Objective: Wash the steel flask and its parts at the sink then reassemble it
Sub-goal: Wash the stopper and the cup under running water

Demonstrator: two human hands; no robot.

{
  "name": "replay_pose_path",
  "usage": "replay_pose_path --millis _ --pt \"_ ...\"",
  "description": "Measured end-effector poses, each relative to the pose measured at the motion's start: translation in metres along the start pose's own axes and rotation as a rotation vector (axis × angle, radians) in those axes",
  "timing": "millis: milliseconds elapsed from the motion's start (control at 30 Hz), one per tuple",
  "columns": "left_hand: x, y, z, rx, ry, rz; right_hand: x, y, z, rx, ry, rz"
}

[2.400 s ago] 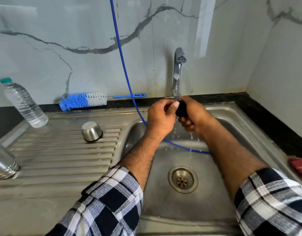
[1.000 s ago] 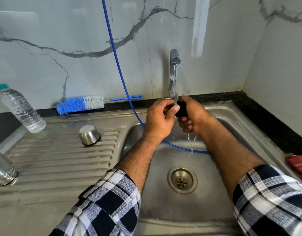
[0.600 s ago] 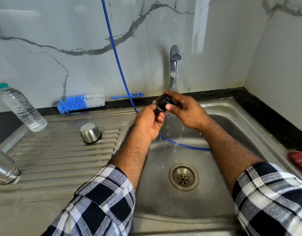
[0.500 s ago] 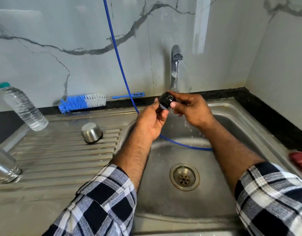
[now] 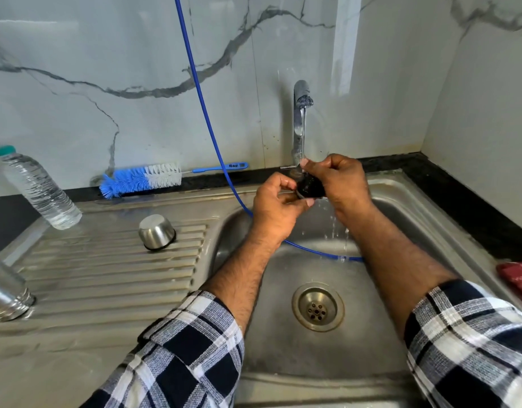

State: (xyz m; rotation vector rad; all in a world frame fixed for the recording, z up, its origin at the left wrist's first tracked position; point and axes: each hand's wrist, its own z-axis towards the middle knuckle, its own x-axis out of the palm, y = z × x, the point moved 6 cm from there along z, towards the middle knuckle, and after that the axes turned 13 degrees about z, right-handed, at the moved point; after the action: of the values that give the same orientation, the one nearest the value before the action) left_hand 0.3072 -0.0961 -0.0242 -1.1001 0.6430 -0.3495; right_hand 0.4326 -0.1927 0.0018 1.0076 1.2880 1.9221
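Observation:
Over the sink basin (image 5: pixel 283 343) I hold the flask's small black stopper (image 5: pixel 311 187) under the running tap (image 5: pixel 300 119). My right hand (image 5: pixel 339 181) grips it from the right and above. My left hand (image 5: pixel 279 206) pinches its left end with thumb and fingers. Water falls off the stopper into the basin. The steel flask body (image 5: pixel 5 293) stands at the far left edge of the drainboard, partly out of frame. Its steel cup lid (image 5: pixel 157 232) sits upside down on the drainboard ridges.
A blue and white bottle brush (image 5: pixel 142 179) lies along the back ledge. A clear plastic water bottle (image 5: pixel 37 188) leans at the back left. A blue hose (image 5: pixel 207 119) hangs from above into the basin. A red cloth (image 5: pixel 517 276) lies at the right rim. The drain (image 5: pixel 318 308) is open.
Both hands carried the stopper a little left, out of the stream, then brought it back under the tap. Water splashes off it again.

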Motion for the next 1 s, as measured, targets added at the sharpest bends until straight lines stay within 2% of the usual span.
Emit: replay_pose_path --millis 100,267,367,533,667,733,867,1000 --pt "0.001 0.004 0.001 -0.022 -0.013 -0.048 0.000 -0.009 0.001 0.186 0.014 0.164" --pt "-0.012 0.018 0.010 -0.164 -0.038 -0.356 0.004 -0.021 -0.001 0.378 0.172 0.168" --pt "-0.010 0.016 0.009 -0.121 0.004 -0.288 0.008 -0.014 -0.005 0.342 0.154 0.125" --pt "0.002 0.013 0.003 -0.114 0.093 -0.294 -0.002 -0.008 -0.003 0.202 -0.036 0.033" --pt "-0.009 0.024 0.010 -0.246 0.002 -0.362 0.007 -0.016 -0.008 0.366 0.118 0.144" --pt "-0.010 0.028 0.012 -0.255 -0.013 -0.340 0.012 -0.015 -0.012 0.389 0.178 0.127" --pt "-0.009 0.023 0.011 -0.156 0.005 -0.274 0.011 -0.005 -0.014 0.277 0.108 -0.073" --pt "-0.017 0.019 0.017 -0.018 -0.110 -0.020 0.011 -0.007 -0.015 0.236 0.112 -0.250"
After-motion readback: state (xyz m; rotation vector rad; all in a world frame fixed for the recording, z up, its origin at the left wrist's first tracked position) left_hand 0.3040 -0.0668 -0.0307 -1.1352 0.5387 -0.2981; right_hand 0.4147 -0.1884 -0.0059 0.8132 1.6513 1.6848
